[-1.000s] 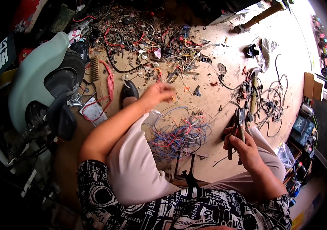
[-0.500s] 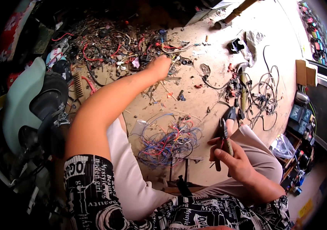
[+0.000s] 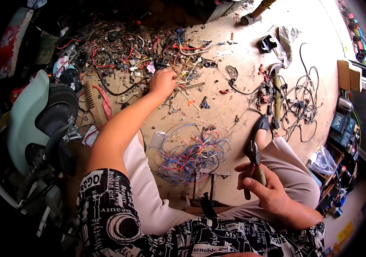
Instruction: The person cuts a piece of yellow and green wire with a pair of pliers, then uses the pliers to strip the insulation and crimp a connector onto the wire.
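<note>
My left hand (image 3: 163,83) reaches out over the edge of a pile of small scrap (image 3: 114,47). Its fingers are curled together, and whatever they may hold is hidden. A pinkish scrap (image 3: 150,67) and loose wires lie close beside it. In my right hand (image 3: 268,190) is a pair of pliers (image 3: 252,152), gripped by the handles with the dark jaws pointing away from me above my right leg. Between my legs lies a tangled heap of thin blue, red and white wires (image 3: 191,156) on the floor.
To the right lie a hammer (image 3: 277,96) and a coil of black cable (image 3: 305,105). A black plastic piece (image 3: 267,43) sits farther back. At left stand a pale green curved panel (image 3: 28,115) and a dark wheel (image 3: 58,109). Shelves with a clear plastic bag (image 3: 323,162) are at far right.
My left hand has drawn back and to the left, down toward the near edge of the scrap pile. My right hand keeps the pliers, shifted slightly; the whole view has shifted a little.
</note>
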Motion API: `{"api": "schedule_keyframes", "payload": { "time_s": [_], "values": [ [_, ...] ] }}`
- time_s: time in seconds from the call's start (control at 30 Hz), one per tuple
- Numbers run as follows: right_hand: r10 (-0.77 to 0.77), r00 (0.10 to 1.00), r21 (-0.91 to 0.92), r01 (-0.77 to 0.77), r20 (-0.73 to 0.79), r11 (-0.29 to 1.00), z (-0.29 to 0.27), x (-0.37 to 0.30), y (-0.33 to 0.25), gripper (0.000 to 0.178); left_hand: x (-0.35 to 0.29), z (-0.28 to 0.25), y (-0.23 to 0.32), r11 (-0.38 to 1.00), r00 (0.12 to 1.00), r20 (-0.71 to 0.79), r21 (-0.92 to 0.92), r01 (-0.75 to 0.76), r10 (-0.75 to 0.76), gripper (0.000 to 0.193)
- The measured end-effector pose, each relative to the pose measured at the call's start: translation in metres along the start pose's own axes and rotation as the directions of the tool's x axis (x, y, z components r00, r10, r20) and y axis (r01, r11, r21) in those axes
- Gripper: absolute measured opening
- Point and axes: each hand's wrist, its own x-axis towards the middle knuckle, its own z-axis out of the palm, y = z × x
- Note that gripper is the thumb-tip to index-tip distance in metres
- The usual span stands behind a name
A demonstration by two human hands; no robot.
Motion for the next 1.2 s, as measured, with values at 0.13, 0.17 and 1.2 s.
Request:
{"api": "schedule_keyframes", "payload": {
  "time_s": [0.13, 0.17, 1.2],
  "values": [
    [0.002, 1.0, -0.005, -0.002, 0.013, 1.0, 0.002, -0.001, -0.002, 0.043, -0.019, -0.012, -0.019, 0.966, 0.979, -0.202, -0.253, -0.052, 0.0, 0.019],
    [0.009, 1.0, -0.012, -0.009, 0.007, 1.0, 0.002, 0.0, -0.002, 0.044, -0.023, -0.015, -0.019, 0.966, 0.98, -0.2, -0.252, -0.048, -0.004, 0.019],
    [0.022, 0.999, 0.03, -0.021, -0.026, 0.999, 0.008, 0.007, 0.004, 0.034, 0.038, 0.003, 0.023, 0.949, 0.994, 0.064, 0.308, 0.066, -0.09, 0.015]
  ]
}}
